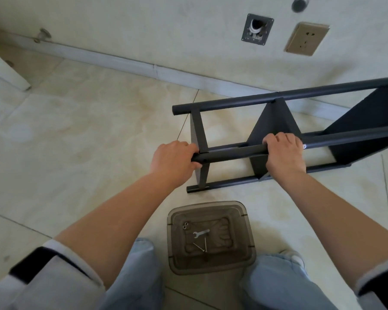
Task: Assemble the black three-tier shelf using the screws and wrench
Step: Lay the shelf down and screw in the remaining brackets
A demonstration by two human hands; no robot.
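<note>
The black shelf [278,135] lies on its side on the tiled floor [76,130], stretching from the centre of the view out toward 3 o'clock, its 3 tier panels standing on edge between the round posts. Laid flat like this, the joints probably face up where a tool can reach them. Both hands curl around the nearest upper post [231,152]: the left hand [174,161] grips its free end at about 9 o'clock of the frame's middle, beside the end tier, and the right hand [283,153] grips it at the middle tier. That 2-handed hold looks meant to steady or seat the post against the panels. A small silvery screw head [304,146] shows just right of the right hand.

At 6 o'clock, between the knees, a smoky plastic bin [211,237] keeps the hardware together: the wrench [201,233], 2 long screws [202,246] and 2 small nuts [185,225]. No brand, label or legible writing is visible anywhere.
</note>
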